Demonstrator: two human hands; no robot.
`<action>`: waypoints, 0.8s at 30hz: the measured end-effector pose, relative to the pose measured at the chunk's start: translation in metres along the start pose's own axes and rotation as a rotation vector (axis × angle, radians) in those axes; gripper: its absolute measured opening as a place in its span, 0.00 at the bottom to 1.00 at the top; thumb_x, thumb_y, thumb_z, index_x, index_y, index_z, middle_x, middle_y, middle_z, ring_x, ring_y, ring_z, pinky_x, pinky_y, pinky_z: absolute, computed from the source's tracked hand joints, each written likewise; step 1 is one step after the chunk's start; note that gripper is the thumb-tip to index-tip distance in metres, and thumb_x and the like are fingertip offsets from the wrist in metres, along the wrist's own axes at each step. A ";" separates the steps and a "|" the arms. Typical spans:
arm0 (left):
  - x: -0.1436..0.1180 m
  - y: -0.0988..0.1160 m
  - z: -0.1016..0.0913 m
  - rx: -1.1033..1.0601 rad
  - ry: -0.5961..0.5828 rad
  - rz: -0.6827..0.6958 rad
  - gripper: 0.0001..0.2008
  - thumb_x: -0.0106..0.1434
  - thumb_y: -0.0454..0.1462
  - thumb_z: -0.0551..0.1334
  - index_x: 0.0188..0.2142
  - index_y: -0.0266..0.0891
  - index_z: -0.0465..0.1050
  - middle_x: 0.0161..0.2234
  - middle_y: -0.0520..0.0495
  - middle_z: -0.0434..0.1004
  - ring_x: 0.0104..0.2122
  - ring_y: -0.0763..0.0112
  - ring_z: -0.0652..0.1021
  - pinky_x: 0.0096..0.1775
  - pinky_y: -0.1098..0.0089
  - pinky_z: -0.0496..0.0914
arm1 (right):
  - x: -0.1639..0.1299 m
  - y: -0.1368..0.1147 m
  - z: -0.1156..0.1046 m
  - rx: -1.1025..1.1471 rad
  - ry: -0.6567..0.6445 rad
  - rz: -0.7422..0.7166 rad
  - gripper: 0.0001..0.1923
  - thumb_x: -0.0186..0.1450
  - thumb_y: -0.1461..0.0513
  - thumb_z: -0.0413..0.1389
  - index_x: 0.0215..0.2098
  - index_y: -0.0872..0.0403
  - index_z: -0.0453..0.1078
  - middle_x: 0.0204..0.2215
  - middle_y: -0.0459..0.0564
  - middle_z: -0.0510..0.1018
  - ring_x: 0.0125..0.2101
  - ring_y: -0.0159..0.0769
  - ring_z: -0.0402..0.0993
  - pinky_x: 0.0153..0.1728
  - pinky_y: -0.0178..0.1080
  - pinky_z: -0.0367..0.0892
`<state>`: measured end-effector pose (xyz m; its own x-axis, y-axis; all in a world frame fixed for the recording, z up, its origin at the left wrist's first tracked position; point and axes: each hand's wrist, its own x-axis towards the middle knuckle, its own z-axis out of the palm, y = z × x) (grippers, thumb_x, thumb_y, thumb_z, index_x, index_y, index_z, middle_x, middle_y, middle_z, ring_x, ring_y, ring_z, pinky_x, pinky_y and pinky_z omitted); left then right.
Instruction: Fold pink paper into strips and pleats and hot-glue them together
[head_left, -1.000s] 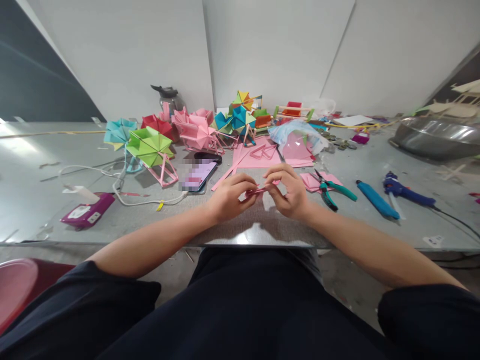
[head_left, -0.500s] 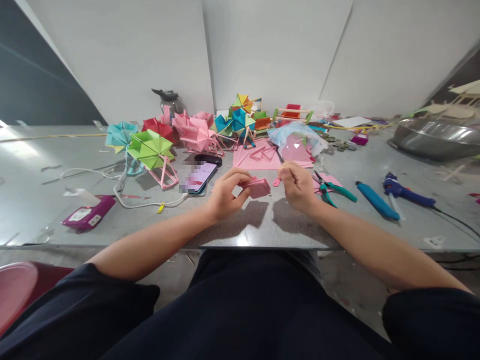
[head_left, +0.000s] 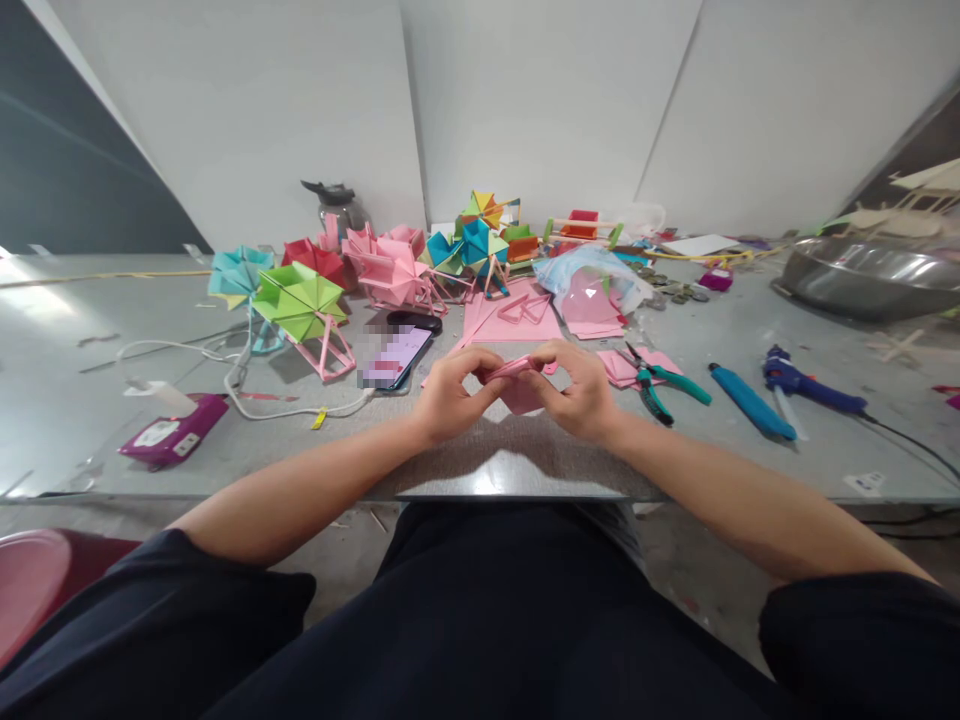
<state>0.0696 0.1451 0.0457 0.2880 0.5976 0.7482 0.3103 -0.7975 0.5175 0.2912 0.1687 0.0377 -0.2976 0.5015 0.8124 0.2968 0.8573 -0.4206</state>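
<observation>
Just above the table's front edge, both hands meet at a small pink folded piece, which looks like stiff paper or thin board in layers. My left hand pinches its left end between thumb and fingers. At its right end, the thumb and fingers of my right hand are closed on it too. Part of the piece is hidden behind the fingertips. Flat pink sheets lie beyond the hands, with pink triangular frames on top. Pliers with teal handles rest right of my right hand, by more pink pieces.
Left of the hands are a phone, a white cable and a purple power block. Colourful paper wheel models stand behind. On the right lie a blue tool, a glue gun and a metal bowl.
My right hand, which gripped a thin dark-tipped object upright, has moved left and now pinches the pink piece. That object no longer shows. My left hand stays nearly in place.
</observation>
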 end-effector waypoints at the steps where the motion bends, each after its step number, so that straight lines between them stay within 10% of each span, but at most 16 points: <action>1: 0.000 0.000 0.000 -0.005 -0.003 0.002 0.10 0.74 0.44 0.68 0.40 0.39 0.81 0.34 0.44 0.85 0.33 0.68 0.81 0.38 0.66 0.77 | 0.001 -0.001 0.000 0.010 0.007 0.026 0.07 0.73 0.53 0.64 0.40 0.46 0.78 0.34 0.49 0.83 0.36 0.44 0.79 0.42 0.47 0.75; 18: 0.003 -0.004 -0.003 -0.041 -0.078 -0.030 0.11 0.74 0.42 0.67 0.39 0.38 0.85 0.38 0.41 0.88 0.34 0.67 0.84 0.38 0.66 0.78 | 0.015 -0.001 -0.021 0.267 -0.196 0.115 0.26 0.75 0.42 0.58 0.28 0.50 0.70 0.23 0.44 0.73 0.24 0.33 0.67 0.29 0.39 0.65; 24: 0.006 -0.007 -0.003 -0.118 -0.030 -0.188 0.12 0.72 0.44 0.67 0.37 0.39 0.84 0.33 0.45 0.86 0.33 0.67 0.81 0.38 0.66 0.76 | 0.020 0.011 -0.023 0.396 -0.005 0.249 0.30 0.72 0.35 0.58 0.28 0.48 0.66 0.20 0.42 0.68 0.20 0.33 0.65 0.25 0.40 0.65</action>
<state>0.0667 0.1535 0.0476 0.2623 0.7372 0.6227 0.2537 -0.6752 0.6926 0.3092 0.1859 0.0587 -0.2657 0.6974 0.6656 -0.0088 0.6886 -0.7251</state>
